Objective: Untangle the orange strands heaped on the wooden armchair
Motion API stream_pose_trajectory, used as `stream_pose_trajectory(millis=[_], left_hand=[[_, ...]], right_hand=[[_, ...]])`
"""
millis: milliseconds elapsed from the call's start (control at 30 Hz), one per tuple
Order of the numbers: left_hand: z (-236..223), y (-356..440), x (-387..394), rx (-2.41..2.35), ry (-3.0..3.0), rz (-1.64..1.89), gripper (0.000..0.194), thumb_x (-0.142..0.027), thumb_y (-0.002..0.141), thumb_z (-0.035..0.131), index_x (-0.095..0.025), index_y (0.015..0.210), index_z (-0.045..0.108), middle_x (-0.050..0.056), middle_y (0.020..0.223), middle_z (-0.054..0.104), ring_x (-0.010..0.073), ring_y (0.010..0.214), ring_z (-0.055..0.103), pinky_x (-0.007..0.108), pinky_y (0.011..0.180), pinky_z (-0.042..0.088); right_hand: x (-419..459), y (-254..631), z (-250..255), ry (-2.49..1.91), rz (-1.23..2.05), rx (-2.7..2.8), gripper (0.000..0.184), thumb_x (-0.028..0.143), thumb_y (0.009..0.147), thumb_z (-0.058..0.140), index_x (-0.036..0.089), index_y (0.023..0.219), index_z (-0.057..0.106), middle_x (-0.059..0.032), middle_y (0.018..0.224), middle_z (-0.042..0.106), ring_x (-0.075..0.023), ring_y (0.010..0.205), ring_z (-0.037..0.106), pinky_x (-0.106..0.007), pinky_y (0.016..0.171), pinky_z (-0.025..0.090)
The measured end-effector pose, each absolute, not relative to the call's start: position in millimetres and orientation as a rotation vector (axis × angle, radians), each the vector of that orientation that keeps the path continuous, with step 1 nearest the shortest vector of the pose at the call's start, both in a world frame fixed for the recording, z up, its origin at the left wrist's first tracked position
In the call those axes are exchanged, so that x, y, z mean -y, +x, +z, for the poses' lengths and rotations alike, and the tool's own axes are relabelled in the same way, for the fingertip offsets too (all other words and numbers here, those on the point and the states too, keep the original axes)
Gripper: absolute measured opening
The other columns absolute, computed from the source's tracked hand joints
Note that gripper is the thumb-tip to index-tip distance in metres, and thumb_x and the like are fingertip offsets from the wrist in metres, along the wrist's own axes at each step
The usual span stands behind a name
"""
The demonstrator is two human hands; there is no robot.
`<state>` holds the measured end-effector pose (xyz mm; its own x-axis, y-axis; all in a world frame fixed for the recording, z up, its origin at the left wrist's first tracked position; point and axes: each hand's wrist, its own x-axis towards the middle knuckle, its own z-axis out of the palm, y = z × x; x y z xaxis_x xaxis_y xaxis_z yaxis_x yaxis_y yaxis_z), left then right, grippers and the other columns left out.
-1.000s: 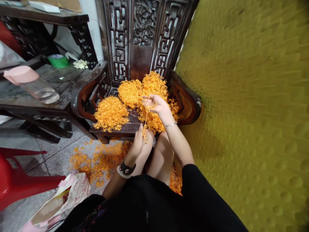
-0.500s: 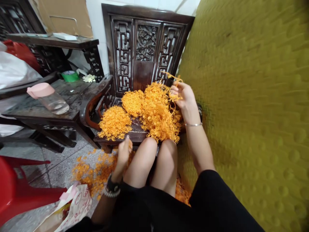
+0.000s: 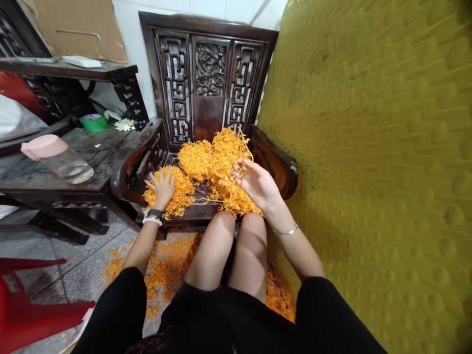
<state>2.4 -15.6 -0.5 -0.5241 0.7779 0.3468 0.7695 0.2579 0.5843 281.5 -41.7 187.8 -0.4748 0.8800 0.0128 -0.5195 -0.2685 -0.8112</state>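
My left hand (image 3: 162, 188) lies with fingers spread on the left heap of small orange spidery pieces (image 3: 182, 191). Over the right side of the seat, my right hand (image 3: 254, 179) is closed on a thin orange strand (image 3: 246, 142), its loop rising above the fingertips. Beneath it spreads the largest pile of orange pieces (image 3: 230, 142), tangled and partly hidden by that hand. A rounder orange heap (image 3: 195, 160) sits between the two, farther back. All of them rest on a dark carved wooden chair (image 3: 206, 115).
A bottle with a pink lid (image 3: 61, 157) and green tape (image 3: 94, 122) are on the dark side table (image 3: 99, 167) at left. Orange pieces (image 3: 167, 265) litter the floor. A red stool (image 3: 33, 305) stands lower left. A yellow-green textured sheet (image 3: 368, 147) rises at right.
My left hand has moved from beside my knee up and left, opening onto the left heap. My right hand has come down and left with the orange strand. The view has shifted a little.
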Motion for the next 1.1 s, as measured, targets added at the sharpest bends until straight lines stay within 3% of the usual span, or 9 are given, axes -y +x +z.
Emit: stream_pose_trajectory(millis=[67,133,200,267,433,633,800,933,1100], left_hand=[[9.4,16.5,31.2,-2.475,1.576,1.333,0.050,-0.040,0.095,0.034,-0.018,0.139,0.045,0.010,0.153,0.027,0.0351,0.142,0.008,0.057,0.113,0.007],[28.1,35.5,54.6,-2.324,1.664,1.699,0.049,-0.038,0.096,0.029,-0.017,0.136,0.048,0.014,0.144,0.041,0.0284,0.137,0.027,0.048,0.113,0.022],[52.1,57.0,82.5,-2.027,1.825,1.999,0.046,-0.037,0.097,0.028,-0.017,0.134,0.047,0.014,0.121,0.058,0.0223,0.115,0.052,0.040,0.101,0.039],[76.4,77.4,108.7,-1.728,2.224,1.924,0.044,-0.039,0.093,0.042,-0.020,0.133,0.048,0.009,0.102,0.064,0.0193,0.093,0.059,0.034,0.087,0.046],[105.5,102.6,138.7,-1.529,2.723,1.093,0.047,-0.033,0.091,0.051,-0.022,0.136,0.048,0.005,0.085,0.065,0.0171,0.076,0.056,0.029,0.071,0.045],[77.6,99.3,147.4,-1.444,2.595,1.056,0.039,-0.029,0.093,0.048,-0.017,0.129,0.055,0.000,0.062,0.056,0.0127,0.060,0.049,0.024,0.059,0.040],[57.8,112.0,159.9,-1.574,2.330,0.865,0.045,-0.033,0.091,0.048,-0.016,0.133,0.051,0.001,0.064,0.057,0.0138,0.061,0.054,0.024,0.058,0.041],[46.7,123.9,167.6,-1.378,2.166,0.855,0.028,-0.030,0.092,0.048,-0.023,0.111,0.068,0.005,0.077,0.068,0.0150,0.070,0.061,0.025,0.063,0.045],[32.4,121.3,174.0,-1.547,1.620,1.323,0.018,-0.030,0.085,0.059,-0.018,0.081,0.072,0.006,0.080,0.072,0.0165,0.073,0.065,0.026,0.068,0.049]], right_hand=[[47.7,283.3,184.9,-0.562,1.864,0.966,0.006,0.019,0.082,0.053,0.016,0.082,0.059,0.0001,0.075,0.059,-0.0086,0.067,0.056,-0.020,0.064,0.048],[51.2,283.4,180.5,-0.572,1.907,0.920,0.008,0.018,0.084,0.051,0.016,0.082,0.059,-0.0001,0.075,0.060,-0.0087,0.067,0.057,-0.020,0.064,0.048],[52.8,281.1,174.9,-0.597,2.006,0.829,0.012,0.015,0.085,0.047,0.015,0.079,0.058,-0.0010,0.074,0.061,-0.0090,0.067,0.058,-0.020,0.063,0.048],[54.0,277.3,168.4,-0.618,2.138,0.737,0.016,0.013,0.086,0.044,0.014,0.077,0.057,-0.0024,0.074,0.061,-0.0097,0.067,0.059,-0.020,0.063,0.049],[64.6,276.4,145.1,-0.600,2.338,0.640,0.020,0.012,0.088,0.039,0.014,0.080,0.057,-0.0038,0.071,0.063,-0.0127,0.068,0.060,-0.028,0.068,0.053],[92.8,296.1,112.6,-0.715,2.430,0.474,0.007,0.013,0.083,0.048,0.015,0.080,0.054,-0.0036,0.073,0.064,-0.0148,0.079,0.066,-0.030,0.081,0.052],[114.4,304.0,94.5,-0.722,2.455,0.290,0.007,0.014,0.082,0.050,0.014,0.087,0.055,-0.0053,0.080,0.067,-0.0148,0.084,0.067,-0.028,0.083,0.051],[125.3,311.3,73.9,-0.724,2.499,0.221,0.009,0.016,0.084,0.048,0.013,0.089,0.055,-0.0034,0.075,0.065,-0.0124,0.072,0.065,-0.025,0.073,0.052],[140.0,328.3,60.0,-0.754,2.310,0.368,0.005,0.021,0.083,0.057,0.017,0.081,0.056,0.0033,0.063,0.054,-0.0062,0.046,0.045,-0.020,0.057,0.047]])
